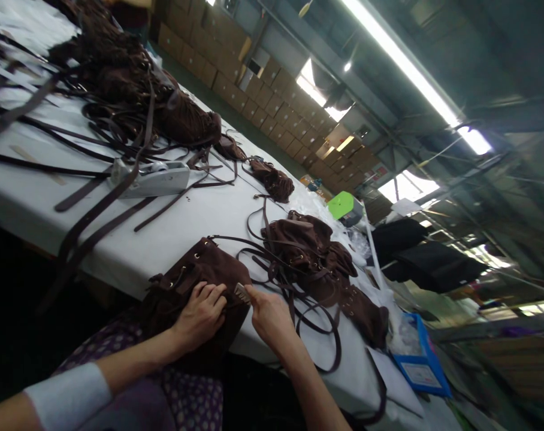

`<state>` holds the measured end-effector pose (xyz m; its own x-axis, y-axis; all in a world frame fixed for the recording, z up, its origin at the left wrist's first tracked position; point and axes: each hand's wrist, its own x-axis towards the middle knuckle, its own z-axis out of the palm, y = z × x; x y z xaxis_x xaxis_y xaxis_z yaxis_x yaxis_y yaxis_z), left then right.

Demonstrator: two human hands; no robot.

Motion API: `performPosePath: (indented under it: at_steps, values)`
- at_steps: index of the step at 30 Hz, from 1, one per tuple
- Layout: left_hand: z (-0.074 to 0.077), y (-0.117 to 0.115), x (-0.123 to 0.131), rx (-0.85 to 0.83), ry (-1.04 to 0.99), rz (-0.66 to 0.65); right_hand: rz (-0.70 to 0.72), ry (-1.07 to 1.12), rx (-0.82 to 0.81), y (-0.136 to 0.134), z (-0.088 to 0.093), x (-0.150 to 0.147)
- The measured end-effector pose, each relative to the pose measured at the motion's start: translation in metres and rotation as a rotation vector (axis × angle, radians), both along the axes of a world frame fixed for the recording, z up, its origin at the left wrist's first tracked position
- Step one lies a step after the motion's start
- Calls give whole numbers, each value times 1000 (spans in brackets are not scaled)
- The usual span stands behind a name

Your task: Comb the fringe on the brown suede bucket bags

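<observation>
A dark brown drawstring bag (227,269) with metal eyelets lies at the table's front edge, partly over my lap. On its front, my left hand (202,314) has its fingers curled and pressed together, holding the material. My right hand (269,317) is closed around a small comb-like brush (242,293), whose pale toothed end touches or nearly touches the bag's right side. Most of the brush's handle is hidden in my fist. Just right of my hands, more brown bags (299,239) lie with their long straps loose on the table.
A grey tape dispenser (157,178) stands on the white table (200,209) among loose straps. Behind it is a heap of brown bags (119,78). A blue bin (422,359) is at the right, and stacked cartons (272,102) line the far wall.
</observation>
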<state>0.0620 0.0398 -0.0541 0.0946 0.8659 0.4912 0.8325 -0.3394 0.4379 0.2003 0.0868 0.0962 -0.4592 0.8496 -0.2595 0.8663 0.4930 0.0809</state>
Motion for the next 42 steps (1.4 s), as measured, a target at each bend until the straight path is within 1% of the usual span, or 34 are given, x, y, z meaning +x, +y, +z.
performPosePath:
  at_steps: [3, 8, 11, 13, 15, 17, 20, 25, 28, 30, 32, 34, 36, 39, 42]
  values:
    - [-3, 11, 1, 53, -30, -32, -21, -66, -1, 2, 0, -3]
    - [1, 25, 1, 115, -77, -77, -14, -129, -22, 15, 0, -6]
    - [2, 28, 0, 156, -139, -93, 31, -129, -47, 22, 0, -7]
    - [1, 28, -2, 168, -202, -105, 72, -85, -62, 25, 1, -7]
    - [1, 28, -4, 160, -278, -131, 99, 7, -123, 26, 1, -5]
    - [3, 28, -6, 123, -368, -176, 73, 133, -271, 24, -1, -2]
    - [10, 28, -11, 44, -531, -249, -40, 350, -521, 19, -8, 2]
    - [20, 37, -16, -73, -816, -377, -247, 663, -682, 7, -26, 6]
    - [23, 43, -19, -138, -972, -400, -362, 886, -864, 0, -32, 11]
    - [26, 44, -21, -163, -1034, -408, -428, 1064, -987, -5, -33, 15]
    - [29, 41, -24, -170, -1045, -430, -466, 1236, -1081, -9, -32, 15]
    - [32, 38, -27, -164, -1049, -470, -479, 1378, -1130, -12, -30, 14]
    - [32, 36, -28, -132, -1054, -500, -483, 1495, -1133, -14, -25, 13]
    - [22, 40, -26, -62, -1067, -473, -452, 1630, -1079, -14, -12, 15]
    - [11, 47, -23, -31, -1068, -436, -443, 1688, -1008, -14, 0, 21]
